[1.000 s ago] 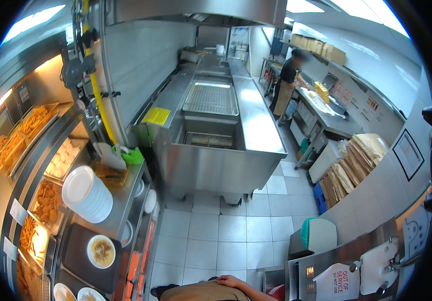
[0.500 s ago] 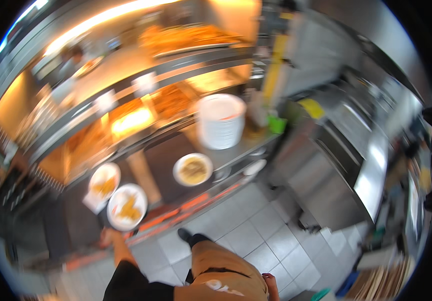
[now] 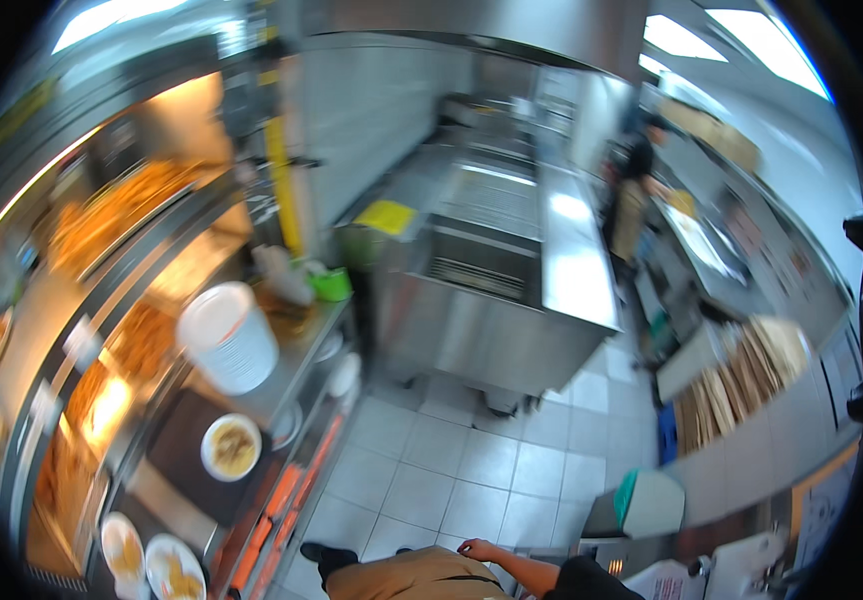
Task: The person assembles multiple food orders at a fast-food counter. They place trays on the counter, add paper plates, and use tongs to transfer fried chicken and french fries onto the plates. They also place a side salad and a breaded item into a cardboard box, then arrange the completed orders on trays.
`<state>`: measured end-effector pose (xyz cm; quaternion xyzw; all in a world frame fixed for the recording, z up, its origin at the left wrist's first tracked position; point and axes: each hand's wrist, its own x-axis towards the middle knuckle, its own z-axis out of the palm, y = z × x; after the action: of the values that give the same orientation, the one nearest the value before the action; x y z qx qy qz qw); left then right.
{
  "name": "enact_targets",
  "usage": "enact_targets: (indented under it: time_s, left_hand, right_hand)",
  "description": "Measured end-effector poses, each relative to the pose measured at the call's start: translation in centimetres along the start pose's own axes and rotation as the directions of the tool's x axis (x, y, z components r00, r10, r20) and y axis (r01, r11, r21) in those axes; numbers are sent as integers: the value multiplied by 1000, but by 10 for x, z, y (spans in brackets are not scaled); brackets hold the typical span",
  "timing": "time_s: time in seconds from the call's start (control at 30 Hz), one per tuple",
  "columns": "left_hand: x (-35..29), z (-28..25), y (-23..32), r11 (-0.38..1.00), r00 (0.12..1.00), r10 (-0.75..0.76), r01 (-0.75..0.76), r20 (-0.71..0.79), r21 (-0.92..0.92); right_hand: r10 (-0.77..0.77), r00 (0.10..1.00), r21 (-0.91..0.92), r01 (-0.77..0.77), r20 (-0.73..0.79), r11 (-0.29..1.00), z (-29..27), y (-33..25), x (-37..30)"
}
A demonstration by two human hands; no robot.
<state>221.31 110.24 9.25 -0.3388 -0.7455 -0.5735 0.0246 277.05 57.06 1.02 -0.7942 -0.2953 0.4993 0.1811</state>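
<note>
My right hand (image 3: 477,549) hangs beside my tan apron (image 3: 416,577) at the lower edge, its fingers loosely bent with nothing visible in them. It touches no dish. My left hand is out of view. On the counter at the lower left stand two white plates of golden food, one plate (image 3: 119,535) by the warmer and the other plate (image 3: 163,556) nearer me. Farther along, a white bowl (image 3: 213,462) of pale yellow food with brown topping rests on a dark mat (image 3: 176,440). A tall stack of white plates (image 3: 236,365) stands beyond it.
A heated display (image 3: 141,335) with trays of fried food runs along the left. Ahead stands a steel fryer unit (image 3: 476,345) with a yellow cloth (image 3: 384,216) at its left. Another person (image 3: 631,190) works at a far-right counter. Flattened cardboard (image 3: 736,395) stands at right.
My view has swung to the right, so the counter and its plates now lie farther left. My left hand, earlier beside the nearer plate, has left view. My right forearm shows more.
</note>
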Motion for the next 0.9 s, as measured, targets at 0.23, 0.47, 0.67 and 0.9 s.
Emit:
enact_targets:
  time_s: [0.23, 0.47, 0.67, 0.9]
  left_hand:
    - [-241, -12, 76, 986, 408, -164, 86, 898, 142]
    - [-378, -61, 105, 880, -515, -475, -294, 713, 373]
    - [-532, 43, 189, 769, -546, -580, -612, 605, 185]
    - [-804, 106, 395, 695, -796, -559, -603, 233, -391]
  right_hand:
    - [291, 947, 76, -283, -139, 956, 34, 114, -34]
    - [210, 969, 73, -202, -128, 977, -43, 161, 10]
    - [176, 954, 251, -114, -242, 961, -164, 176, 36]
    - [560, 756, 701, -195, -338, 686, -268, 257, -36]
